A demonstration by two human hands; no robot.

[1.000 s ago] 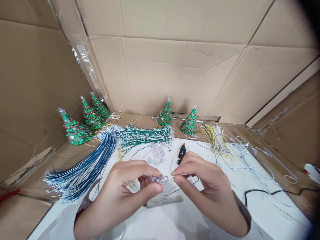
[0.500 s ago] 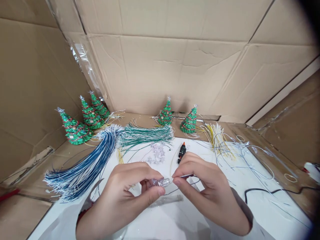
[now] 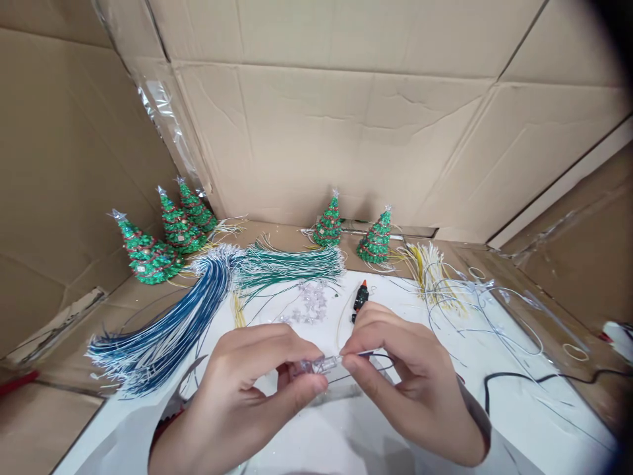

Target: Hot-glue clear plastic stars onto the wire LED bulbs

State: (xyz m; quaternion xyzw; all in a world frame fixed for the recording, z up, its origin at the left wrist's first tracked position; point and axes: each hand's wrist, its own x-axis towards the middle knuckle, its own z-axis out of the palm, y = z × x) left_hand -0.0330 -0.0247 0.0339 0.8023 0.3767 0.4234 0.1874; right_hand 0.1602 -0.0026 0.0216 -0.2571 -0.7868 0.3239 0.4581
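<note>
Between the thumb and fingers of my left hand (image 3: 252,386) is a small clear plastic piece (image 3: 320,364), its far end hidden by the fingers. My right hand (image 3: 413,379) pinches a thin dark wire (image 3: 383,355) right at the open end of that piece. The two hands nearly meet over the white tabletop (image 3: 297,442). A translucent strip (image 3: 346,390) lies beneath them, partly covered. Just beyond, a pile of small clear plastic pieces (image 3: 309,305) is spread out, and a black tool with an orange tip (image 3: 361,298) lies beside my right hand.
Bundles of blue wires (image 3: 182,330), green wires (image 3: 289,267) and yellow-white wires (image 3: 430,274) lie around the back. Several small green Christmas trees (image 3: 148,254) stand along the cardboard wall (image 3: 336,132). A black cable (image 3: 544,378) and loose wires cross the right side.
My right fingertips have shifted slightly, and more of the dark wire shows as a loop beside them. The clear piece stays in my left hand, moved very little.
</note>
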